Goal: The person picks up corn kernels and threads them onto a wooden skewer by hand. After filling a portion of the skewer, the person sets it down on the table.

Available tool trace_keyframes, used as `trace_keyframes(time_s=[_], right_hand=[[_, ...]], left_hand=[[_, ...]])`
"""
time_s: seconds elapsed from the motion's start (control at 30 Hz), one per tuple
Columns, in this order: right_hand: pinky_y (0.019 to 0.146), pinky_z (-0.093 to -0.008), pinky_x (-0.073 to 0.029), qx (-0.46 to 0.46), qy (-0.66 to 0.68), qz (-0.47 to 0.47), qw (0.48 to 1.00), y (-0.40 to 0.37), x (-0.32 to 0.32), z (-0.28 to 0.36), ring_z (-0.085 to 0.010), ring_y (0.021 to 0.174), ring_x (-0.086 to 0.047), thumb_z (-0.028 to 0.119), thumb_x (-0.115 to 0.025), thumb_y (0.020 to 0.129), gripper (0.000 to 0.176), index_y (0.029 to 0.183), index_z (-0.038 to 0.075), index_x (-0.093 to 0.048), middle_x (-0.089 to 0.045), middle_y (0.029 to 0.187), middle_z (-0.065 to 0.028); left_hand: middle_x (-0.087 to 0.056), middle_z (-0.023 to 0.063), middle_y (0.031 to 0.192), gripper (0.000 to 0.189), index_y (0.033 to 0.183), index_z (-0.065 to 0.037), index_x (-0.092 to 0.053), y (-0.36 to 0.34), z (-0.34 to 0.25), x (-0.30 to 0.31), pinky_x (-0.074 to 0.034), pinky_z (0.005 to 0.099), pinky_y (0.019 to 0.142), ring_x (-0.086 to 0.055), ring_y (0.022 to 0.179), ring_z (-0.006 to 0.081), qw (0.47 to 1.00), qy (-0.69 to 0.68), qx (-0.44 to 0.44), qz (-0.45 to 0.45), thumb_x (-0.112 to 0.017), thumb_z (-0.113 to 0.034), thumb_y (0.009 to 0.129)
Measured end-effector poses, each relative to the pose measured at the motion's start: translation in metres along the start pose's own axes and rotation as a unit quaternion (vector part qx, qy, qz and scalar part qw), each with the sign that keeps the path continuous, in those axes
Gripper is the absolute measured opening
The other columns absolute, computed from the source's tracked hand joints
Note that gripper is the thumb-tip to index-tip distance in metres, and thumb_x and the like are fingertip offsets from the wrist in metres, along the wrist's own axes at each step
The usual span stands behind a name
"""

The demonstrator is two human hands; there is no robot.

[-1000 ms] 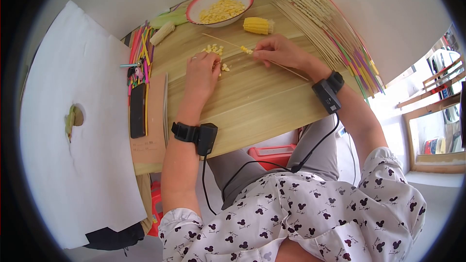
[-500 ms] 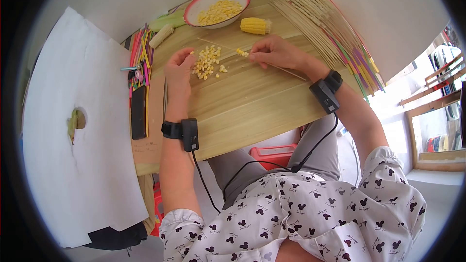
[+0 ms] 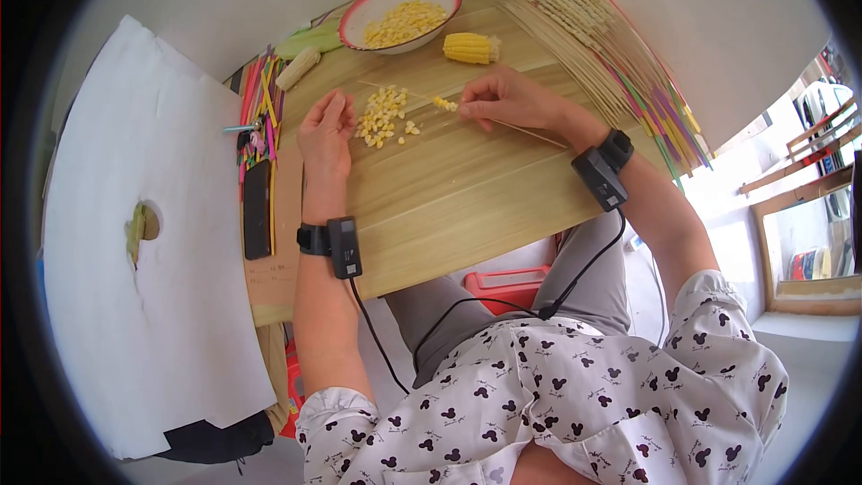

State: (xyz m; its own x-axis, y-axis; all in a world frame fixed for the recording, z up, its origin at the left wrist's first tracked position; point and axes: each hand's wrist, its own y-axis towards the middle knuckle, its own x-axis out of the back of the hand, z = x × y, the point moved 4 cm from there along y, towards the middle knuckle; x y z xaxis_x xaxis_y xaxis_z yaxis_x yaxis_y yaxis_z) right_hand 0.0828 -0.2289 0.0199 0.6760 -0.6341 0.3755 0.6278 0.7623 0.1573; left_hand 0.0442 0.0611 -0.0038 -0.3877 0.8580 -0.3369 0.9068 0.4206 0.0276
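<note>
Between the thumb and fingers of my right hand (image 3: 505,99) is a thin wooden skewer (image 3: 534,134), its far end slanting up and left over the table. Several yellow corn kernels (image 3: 444,103) are threaded on it, just left of my fingertips. My left hand (image 3: 327,130) is closed in a pinch beside a loose pile of corn kernels (image 3: 382,115); whatever its fingertips hold is hidden. Behind the pile stands a white enamel bowl (image 3: 384,43) with a red rim, holding more kernels. A partly stripped corn cob (image 3: 470,48) lies right of the bowl.
Threaded skewers (image 3: 575,9) and bare sticks (image 3: 575,63) lie along the right side. Coloured sticks (image 3: 260,94), a black phone-like object (image 3: 258,207) and a bare cob (image 3: 298,67) are at the left. A white board (image 3: 153,323) stands beyond the left edge.
My left hand has drawn slightly left, away from the pile, and its fingers have closed together; the kernel seen at its fingertips no longer shows. My right hand keeps the skewer almost still.
</note>
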Motion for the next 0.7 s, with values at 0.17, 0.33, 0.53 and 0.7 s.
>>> trace_keyframes(time_s=[0.17, 0.33, 0.53, 0.7], right_hand=[[0.055, -0.0222, -0.037, -0.018, -0.002, 0.016, 1.000, -0.002, -0.002, 0.004, -0.0033, 0.058, -0.047, 0.021, -0.063, 0.092, 0.022, 0.079, 0.003, -0.067, -0.056, 0.059, 0.0045], [0.062, -0.0219, -0.041, -0.049, 0.005, 0.046, 0.998, -0.003, -0.003, 0.002, -0.0038, 0.061, -0.049, 0.021, -0.061, 0.095, 0.021, 0.087, 0.002, -0.067, -0.055, 0.061, 0.0039], [0.063, -0.0220, -0.041, -0.047, 0.005, 0.047, 0.998, -0.004, -0.003, 0.003, -0.0040, 0.061, -0.050, 0.021, -0.061, 0.095, 0.022, 0.088, 0.001, -0.068, -0.055, 0.061, 0.0036], [0.059, -0.0217, -0.039, -0.040, 0.010, 0.042, 0.998, -0.004, -0.004, 0.002, -0.0033, 0.060, -0.048, 0.020, -0.063, 0.093, 0.020, 0.086, 0.002, -0.069, -0.055, 0.060, 0.0042]], left_hand=[[-0.066, 0.0092, 0.096, 0.026, 0.115, 0.003, -0.063, 0.005, 0.002, 0.007, -0.051, 0.0240, 0.073, -0.059, 0.078, 0.0120, 1.000, -0.006, -0.015, -0.011, -0.066, -0.008, 0.092], [-0.066, 0.0098, 0.098, 0.027, 0.115, 0.005, -0.062, 0.006, 0.000, 0.006, -0.051, 0.0241, 0.075, -0.060, 0.081, 0.0124, 0.998, 0.007, -0.056, -0.008, -0.066, -0.006, 0.091], [-0.067, 0.0100, 0.099, 0.025, 0.114, 0.005, -0.064, 0.003, -0.001, -0.001, -0.051, 0.0243, 0.075, -0.061, 0.081, 0.0127, 0.998, 0.020, -0.061, 0.021, -0.066, -0.003, 0.090], [-0.067, 0.0090, 0.097, 0.024, 0.114, 0.004, -0.064, 0.002, 0.002, -0.003, -0.050, 0.0230, 0.073, -0.060, 0.080, 0.0114, 0.997, 0.035, -0.049, 0.049, -0.065, -0.002, 0.091]])
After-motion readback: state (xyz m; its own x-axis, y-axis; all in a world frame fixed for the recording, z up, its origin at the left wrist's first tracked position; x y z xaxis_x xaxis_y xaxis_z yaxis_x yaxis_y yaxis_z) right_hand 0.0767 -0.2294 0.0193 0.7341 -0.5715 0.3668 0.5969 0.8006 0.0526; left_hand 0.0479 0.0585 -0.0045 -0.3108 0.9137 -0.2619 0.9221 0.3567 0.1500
